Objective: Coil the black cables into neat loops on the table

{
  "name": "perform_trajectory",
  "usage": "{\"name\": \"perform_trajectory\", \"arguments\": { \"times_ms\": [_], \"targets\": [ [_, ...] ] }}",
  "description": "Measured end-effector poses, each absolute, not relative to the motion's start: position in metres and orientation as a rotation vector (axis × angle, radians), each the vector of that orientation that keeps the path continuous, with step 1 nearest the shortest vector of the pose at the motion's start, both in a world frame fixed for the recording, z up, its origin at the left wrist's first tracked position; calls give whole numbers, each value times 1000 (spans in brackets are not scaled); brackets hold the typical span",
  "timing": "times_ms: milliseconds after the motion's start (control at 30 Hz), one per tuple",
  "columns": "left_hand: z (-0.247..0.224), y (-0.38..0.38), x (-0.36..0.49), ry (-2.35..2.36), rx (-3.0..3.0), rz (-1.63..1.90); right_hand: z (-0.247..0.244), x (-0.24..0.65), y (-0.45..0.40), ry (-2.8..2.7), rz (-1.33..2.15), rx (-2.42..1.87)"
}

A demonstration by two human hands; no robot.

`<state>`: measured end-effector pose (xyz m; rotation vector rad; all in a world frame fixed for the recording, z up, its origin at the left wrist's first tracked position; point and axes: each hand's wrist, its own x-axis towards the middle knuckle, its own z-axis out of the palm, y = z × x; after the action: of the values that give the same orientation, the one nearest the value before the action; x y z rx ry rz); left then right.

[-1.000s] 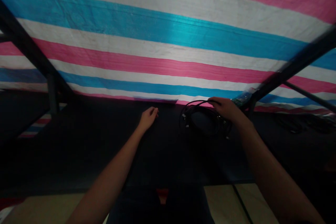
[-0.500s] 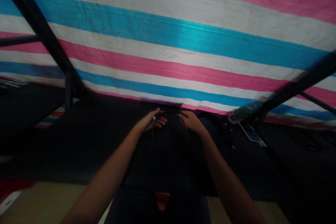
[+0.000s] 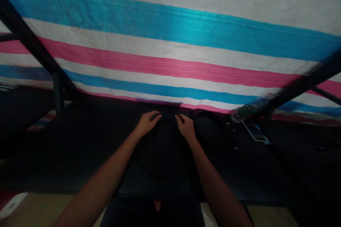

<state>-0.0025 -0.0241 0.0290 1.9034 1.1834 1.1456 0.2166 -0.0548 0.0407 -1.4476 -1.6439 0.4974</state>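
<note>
A black cable is bent into a loop above the dark tabletop in front of me. My left hand is closed round the cable on the left, thumb on top. On the right, my right hand pinches the same cable with its fingers curled. The lower part of the loop hangs or lies toward me and is hard to make out against the black surface. Just right of my right hand lies another coiled black cable, apart from the one I hold.
A clear plastic bottle with a green label lies at the back right, beside a phone. Dark metal bars slope up at both sides. A striped tarp hangs behind the black table.
Both hands have shifted slightly left and the cable now forms a rounder loop. My left hand's fingers, spread before, are closed round the cable. The second coil shows more fully.
</note>
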Motion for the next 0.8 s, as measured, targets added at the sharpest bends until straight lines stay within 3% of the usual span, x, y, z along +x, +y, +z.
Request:
{"name": "perform_trajectory", "arguments": {
  "times_ms": [167, 400, 633, 800],
  "targets": [
    [35, -14, -18, 1217, 1773, 1360, 41, 214, -56, -1533, 684, -1364],
    [29, -1, -32, 1017, 1020, 1619, 48, 209, -68, -1518, 1584, -1099],
    [35, -15, -8, 808, 582, 1393, 41, 194, -75, -1478, 1811, -1029],
    [45, -1, -38, 917, 444, 1616, 42, 197, -74, -1460, 1992, -1019]
  ]
}}
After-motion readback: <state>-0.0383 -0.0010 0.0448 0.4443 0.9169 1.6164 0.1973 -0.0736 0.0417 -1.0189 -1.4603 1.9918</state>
